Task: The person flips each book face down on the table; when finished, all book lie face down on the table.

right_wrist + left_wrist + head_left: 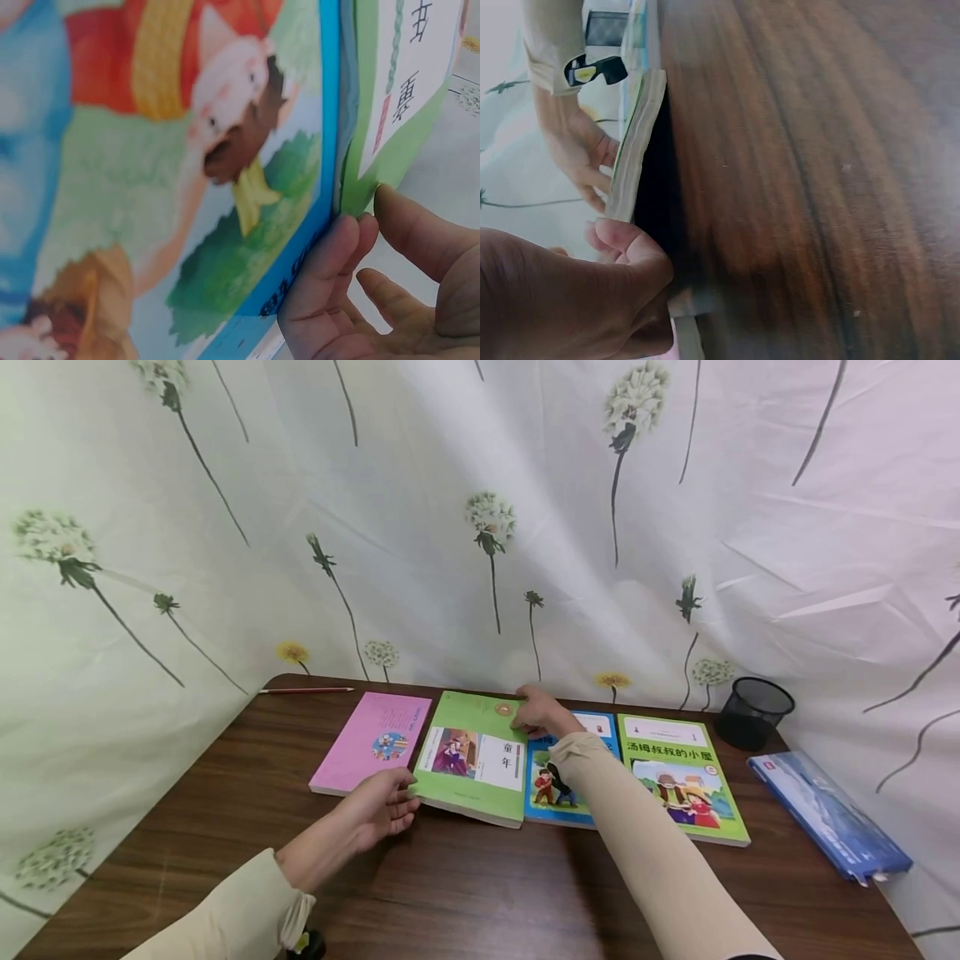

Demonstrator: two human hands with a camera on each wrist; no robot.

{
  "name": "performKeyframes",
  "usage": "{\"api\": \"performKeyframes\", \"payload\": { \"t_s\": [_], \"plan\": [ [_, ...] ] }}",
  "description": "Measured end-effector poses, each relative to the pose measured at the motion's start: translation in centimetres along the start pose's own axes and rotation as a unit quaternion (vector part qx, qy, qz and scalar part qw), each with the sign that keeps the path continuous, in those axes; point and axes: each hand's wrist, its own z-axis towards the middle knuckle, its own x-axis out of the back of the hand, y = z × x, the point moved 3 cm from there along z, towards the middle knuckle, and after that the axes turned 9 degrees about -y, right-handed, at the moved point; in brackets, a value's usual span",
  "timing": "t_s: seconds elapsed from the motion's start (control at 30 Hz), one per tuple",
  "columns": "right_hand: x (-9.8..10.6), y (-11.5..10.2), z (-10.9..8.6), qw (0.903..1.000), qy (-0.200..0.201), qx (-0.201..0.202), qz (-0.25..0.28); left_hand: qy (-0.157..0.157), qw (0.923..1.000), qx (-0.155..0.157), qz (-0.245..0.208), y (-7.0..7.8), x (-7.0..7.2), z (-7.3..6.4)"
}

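Observation:
A green book [471, 752] with a picture and dark Chinese characters lies between a pink book [375, 742] and a blue book [564, 810]. My left hand [384, 806] pinches its near left corner. From the left wrist view, that same left hand [577, 289] is at the corner, with a dark gap under the raised page edge. My right hand [542, 712] holds the far right corner. Close up, the right hand [405, 277] has its thumb on the green cover and its fingers at the edge, beside the blue book's illustrated cover.
Right of the blue book lies another green book [686, 785]. A black mesh pen holder [752, 714] and a blue box [828, 817] stand farther right on the brown wooden table [480, 893]. A red pencil [306, 690] lies near the back edge, by a dandelion-print curtain [420, 527].

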Motion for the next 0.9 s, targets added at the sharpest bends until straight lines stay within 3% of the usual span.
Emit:
{"api": "performKeyframes", "payload": {
  "t_s": [0.33,0.57,0.9],
  "plan": [
    [0.01,-0.08,-0.16,0.9995,-0.009,-0.002,0.029,-0.002,0.9997,-0.005,0.024,0.28,-0.24,0.45],
    [0.06,-0.06,-0.18,0.9994,-0.011,-0.004,0.032,0.015,0.998,0.002,0.061,0.06,-0.21,0.75],
    [0.33,0.08,0.0,0.9989,-0.018,-0.01,0.043,0.021,0.9957,-0.017,0.088,0.52,-0.63,0.88]
  ]
}}
